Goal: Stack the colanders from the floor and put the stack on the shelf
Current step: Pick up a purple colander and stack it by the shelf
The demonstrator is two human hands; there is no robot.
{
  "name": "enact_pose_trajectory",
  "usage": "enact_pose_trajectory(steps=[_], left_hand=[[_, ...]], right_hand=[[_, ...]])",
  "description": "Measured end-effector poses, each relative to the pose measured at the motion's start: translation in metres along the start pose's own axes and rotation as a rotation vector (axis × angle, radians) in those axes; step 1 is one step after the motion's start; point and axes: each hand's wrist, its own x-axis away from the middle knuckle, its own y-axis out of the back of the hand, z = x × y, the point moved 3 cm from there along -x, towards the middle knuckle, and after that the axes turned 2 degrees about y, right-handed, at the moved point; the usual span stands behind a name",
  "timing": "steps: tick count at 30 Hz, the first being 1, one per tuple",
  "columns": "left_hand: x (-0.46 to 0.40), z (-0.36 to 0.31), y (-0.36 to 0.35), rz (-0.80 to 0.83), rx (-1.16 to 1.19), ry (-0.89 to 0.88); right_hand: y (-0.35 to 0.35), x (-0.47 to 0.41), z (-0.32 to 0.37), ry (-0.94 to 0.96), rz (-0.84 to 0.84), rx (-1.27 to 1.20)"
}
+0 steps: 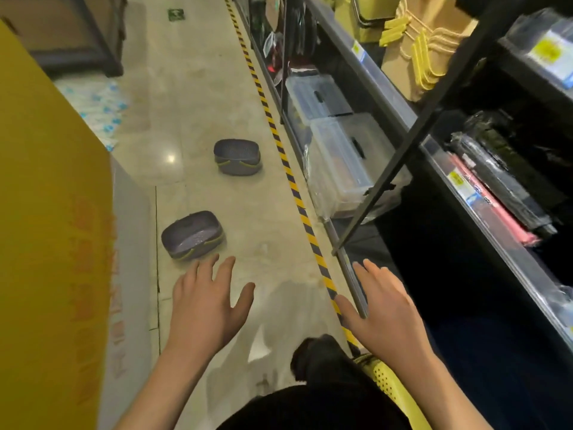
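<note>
Both the left hand [206, 308] and right hand [383, 308] hover with fingers spread, holding nothing, at lower centre. Two grey colanders [193, 234] [237, 156] sit apart on the floor [192, 97] at centre, between a yellow box [46, 228] (left edge) and the striped tape [290, 172] bordering the shelf [400, 116] at right.

Striped floor tape [280, 147] — clear storage bins [338, 156] beside it.

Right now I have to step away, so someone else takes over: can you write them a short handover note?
Left hand and right hand: both open, holding nothing, above the floor.
Near colander and far colander lie apart on the floor, left of the striped tape.
Done: nothing stacked.
Left: stack them, then put the stack on the shelf to the right.
</note>
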Motion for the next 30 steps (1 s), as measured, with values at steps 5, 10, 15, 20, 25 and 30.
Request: enact_pose_trajectory(steps=[5,10,15,20,25,30], left_hand=[[-0.085,-0.016,0.007,-0.026,0.009,-0.002],[-0.176,-0.041,0.032,-0.042,-0.003,0.05],[-0.267,-0.056,0.062,-0.102,0.03,0.128],[-0.34,-0.05,0.077,-0.155,0.035,0.196],[-0.421,-0.018,0.086,-0.161,0.064,0.239],[-0.512,0.028,0.102,-0.17,0.121,0.25]], right_hand=[[-0.014,-0.092,-0.022,0.019,0.118,-0.009],[-0.009,-0.212,-0.028,0.104,0.153,-0.051],[0.013,-0.334,-0.014,0.201,0.138,-0.098],[0.024,-0.432,0.007,0.262,0.176,-0.121],[0.015,-0.525,0.039,0.301,0.189,-0.073],[0.003,-0.608,0.075,0.3,0.207,-0.04]])
